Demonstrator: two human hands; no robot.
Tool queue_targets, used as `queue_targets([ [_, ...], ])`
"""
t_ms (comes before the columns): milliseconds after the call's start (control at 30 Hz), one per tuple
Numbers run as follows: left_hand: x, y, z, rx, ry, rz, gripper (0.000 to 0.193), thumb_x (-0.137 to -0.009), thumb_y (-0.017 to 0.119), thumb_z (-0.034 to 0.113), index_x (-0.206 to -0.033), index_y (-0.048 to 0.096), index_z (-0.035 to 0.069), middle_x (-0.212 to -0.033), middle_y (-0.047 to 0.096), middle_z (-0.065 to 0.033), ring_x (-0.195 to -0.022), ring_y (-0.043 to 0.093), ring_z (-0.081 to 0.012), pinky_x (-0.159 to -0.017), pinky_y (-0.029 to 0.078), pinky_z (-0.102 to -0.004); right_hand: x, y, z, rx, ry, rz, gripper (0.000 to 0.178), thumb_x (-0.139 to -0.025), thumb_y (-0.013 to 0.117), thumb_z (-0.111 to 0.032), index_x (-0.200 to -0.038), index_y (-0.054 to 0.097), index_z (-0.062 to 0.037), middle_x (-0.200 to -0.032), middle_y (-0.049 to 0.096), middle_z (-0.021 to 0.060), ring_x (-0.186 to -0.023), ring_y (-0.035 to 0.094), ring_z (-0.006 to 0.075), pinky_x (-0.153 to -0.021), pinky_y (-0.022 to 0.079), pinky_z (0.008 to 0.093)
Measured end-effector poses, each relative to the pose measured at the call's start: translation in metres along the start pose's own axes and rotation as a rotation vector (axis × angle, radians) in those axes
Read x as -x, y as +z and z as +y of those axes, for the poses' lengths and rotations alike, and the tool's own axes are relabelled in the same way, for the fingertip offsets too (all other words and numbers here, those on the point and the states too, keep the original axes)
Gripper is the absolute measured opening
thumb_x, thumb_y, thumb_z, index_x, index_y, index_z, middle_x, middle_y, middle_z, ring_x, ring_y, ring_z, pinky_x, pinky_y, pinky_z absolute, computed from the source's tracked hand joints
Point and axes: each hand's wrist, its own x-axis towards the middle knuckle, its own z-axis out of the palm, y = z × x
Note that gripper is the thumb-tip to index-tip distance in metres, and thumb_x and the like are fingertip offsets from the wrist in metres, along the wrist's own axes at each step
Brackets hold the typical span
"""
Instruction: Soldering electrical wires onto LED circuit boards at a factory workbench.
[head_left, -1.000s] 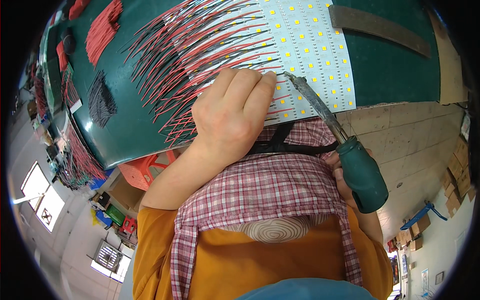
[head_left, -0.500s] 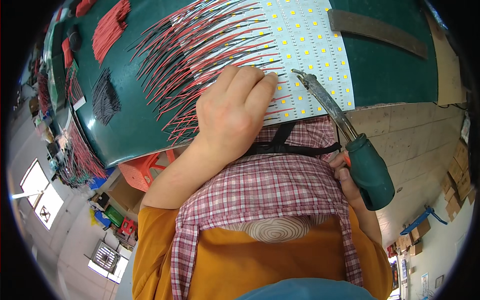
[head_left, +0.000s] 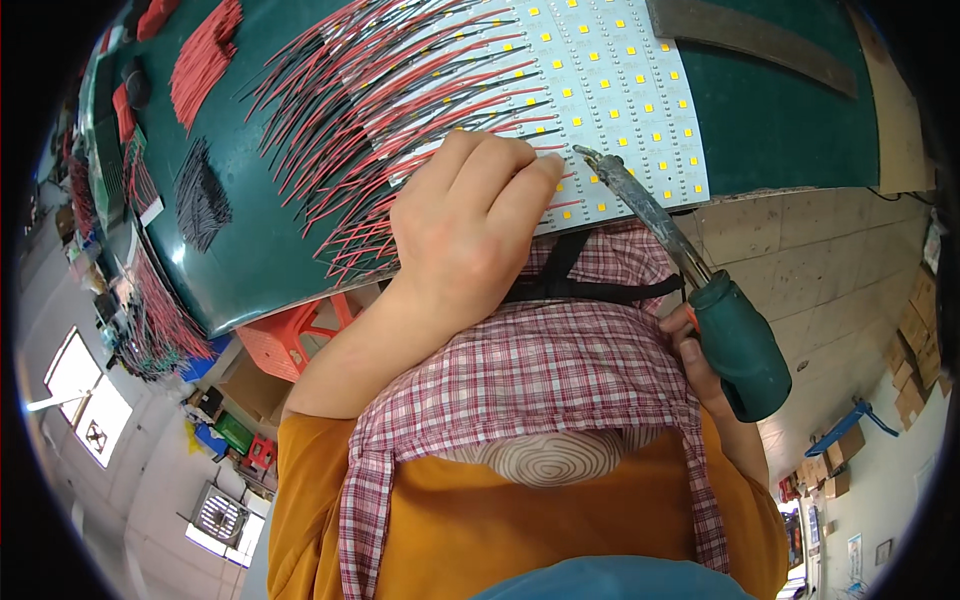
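Note:
My left hand [head_left: 465, 225] is closed in a pinch low over a white LED board [head_left: 640, 130] dotted with yellow squares, on a thin wire; its fingertips are partly hidden. Rows of red and black wires [head_left: 350, 130] lie across the board's left part, their loose ends spreading left. My right hand [head_left: 702, 370], partly behind the handle, grips a soldering iron [head_left: 740, 345] with a green handle. The iron's metal tip is over the board, just right of my left thumb, near the wire ends; contact cannot be made out.
A flat metal bar [head_left: 755, 45] lies across the board's far right edge on the green table [head_left: 780, 130]. Bundles of red [head_left: 205, 65] and black [head_left: 203, 195] wires lie at the left. A red plastic stool [head_left: 275, 345] stands below the table edge.
The table and board sit slightly higher in view. Relative to the board, my left hand and the iron's tip have shifted a little toward me, to wire ends nearer the front edge.

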Motion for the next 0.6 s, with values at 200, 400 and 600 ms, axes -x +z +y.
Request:
queue_targets([
  [200,0.002,0.005,-0.004,-0.012,0.042,0.025,0.025,-0.063,0.067,0.005,-0.089,0.069,0.004,-0.080,0.060,-0.0033,-0.072,0.059,-0.0193,-0.053,0.048,-0.0282,0.005,0.006,0.003,0.059,0.048,0.034,0.017,-0.074,0.073,-0.012,-0.090,0.072,-0.0163,-0.077,0.069,0.0060,-0.069,0.066,0.0270,-0.062,0.053,0.0344],
  [400,0.002,0.003,0.002,-0.094,0.069,0.005,0.025,-0.064,0.068,0.007,-0.089,0.068,0.005,-0.080,0.060,-0.0022,-0.073,0.059,-0.0177,-0.052,0.046,-0.0264,0.011,0.004,0.014,-0.167,0.185,-0.167,0.014,-0.091,0.055,-0.005,-0.103,0.059,0.0011,-0.089,0.064,0.0070,-0.073,0.055,0.0093,-0.069,0.046,0.0252],
  [600,-0.003,-0.004,0.011,-0.071,-0.036,-0.088,0.027,-0.065,0.071,-0.003,-0.091,0.070,0.004,-0.081,0.064,-0.0043,-0.072,0.062,-0.0215,-0.061,0.051,-0.0307,0.002,0.002,0.009,0.140,-0.101,-0.061,0.013,-0.091,0.059,-0.011,-0.098,0.061,-0.0011,-0.085,0.064,0.0056,-0.073,0.056,0.0106,-0.069,0.047,0.0270],
])
